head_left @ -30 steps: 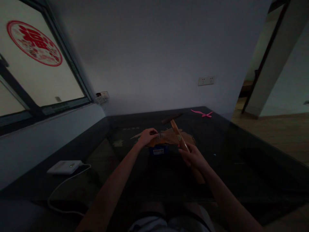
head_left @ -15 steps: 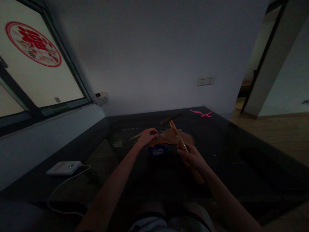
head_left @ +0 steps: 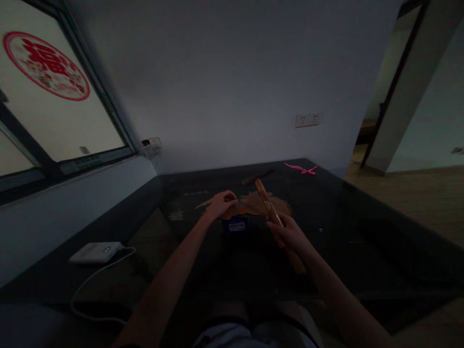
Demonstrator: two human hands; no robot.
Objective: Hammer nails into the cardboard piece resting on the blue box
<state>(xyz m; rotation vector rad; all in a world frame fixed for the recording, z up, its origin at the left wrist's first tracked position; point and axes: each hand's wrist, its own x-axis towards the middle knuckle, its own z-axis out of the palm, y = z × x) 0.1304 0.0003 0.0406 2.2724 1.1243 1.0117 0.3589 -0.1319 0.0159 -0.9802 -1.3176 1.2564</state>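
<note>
My right hand (head_left: 288, 232) is wrapped round the wooden handle of a hammer (head_left: 268, 203). The hammer's dark head (head_left: 258, 177) is raised, tilted, over the far side of a rough brown piece (head_left: 250, 205) that looks like bark or torn board. On that piece rests my left hand (head_left: 219, 205), thumb and fingertips pinched together near its middle; what they hold is too small and dark to make out. A blue box or tin (head_left: 237, 224) with a white label stands beneath the brown piece and props it above the table.
The black glossy table (head_left: 203, 270) reaches back to the wall. At its left lies a white power bank (head_left: 96, 253) with a white cable (head_left: 90, 280) running off the front edge. A pink strip (head_left: 303, 169) lies at the back right. Wall sockets (head_left: 308, 120) are behind.
The view has shifted very slightly. Both hands, the hammer and the brown piece look almost the same as before.
</note>
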